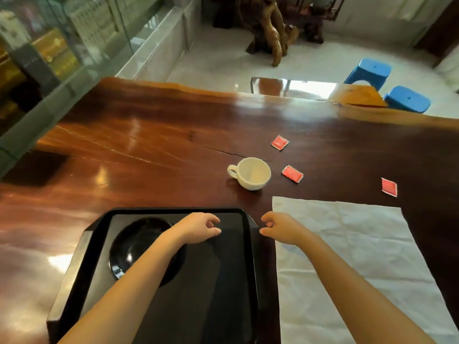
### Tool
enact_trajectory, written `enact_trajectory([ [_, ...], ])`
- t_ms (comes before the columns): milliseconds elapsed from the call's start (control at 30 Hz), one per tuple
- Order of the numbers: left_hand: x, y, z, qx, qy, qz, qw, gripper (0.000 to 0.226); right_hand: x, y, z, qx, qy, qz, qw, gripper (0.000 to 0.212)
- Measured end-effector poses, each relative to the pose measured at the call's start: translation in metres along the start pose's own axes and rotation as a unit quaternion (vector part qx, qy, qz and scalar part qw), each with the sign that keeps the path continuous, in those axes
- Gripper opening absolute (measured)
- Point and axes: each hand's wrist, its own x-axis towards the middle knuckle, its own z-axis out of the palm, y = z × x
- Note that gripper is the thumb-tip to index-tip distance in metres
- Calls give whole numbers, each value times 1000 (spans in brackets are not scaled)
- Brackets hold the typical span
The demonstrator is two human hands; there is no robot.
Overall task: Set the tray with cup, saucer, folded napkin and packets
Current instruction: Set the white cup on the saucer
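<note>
A black tray (249,256) lies at the near table edge with a black saucer (139,242) in its left half. My left hand (198,228) hovers over the tray's far right part, fingers loosely curled and empty. Just past the tray's right rim is my right hand (279,228), also empty with curled fingers, at the left edge of a white napkin (347,247) spread flat on the table. A white cup (252,173) stands upright beyond the tray. Three red packets lie further out: one far (280,142), one beside the cup (292,174), one at the right (389,186).
The glossy brown wooden table (149,145) stretches far and left. Two blue stools (387,85) stand on the white floor past its far right corner. A glass cabinet (49,45) runs along the left, and a carved wooden root piece (270,28) stands behind.
</note>
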Motion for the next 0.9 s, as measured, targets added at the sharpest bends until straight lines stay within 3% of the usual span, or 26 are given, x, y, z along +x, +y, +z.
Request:
enact_trajectory([
  [267,57,20,-33,25,28,-16,999,47,53,20,-25,-21,4,8,1000,57],
  [433,101,25,-47,-17,114,-40,993,61,96,25,-34,38,63,-5,997,68],
  [567,136,27,-43,-45,128,-54,989,70,124,31,-31,88,108,-4,990,66],
  [733,161,30,-43,-51,192,-30,980,63,146,30,-30,137,138,-34,980,70],
  [900,176,37,-39,-284,220,-19,933,38,152,31,-28,244,145,-91,955,73],
])
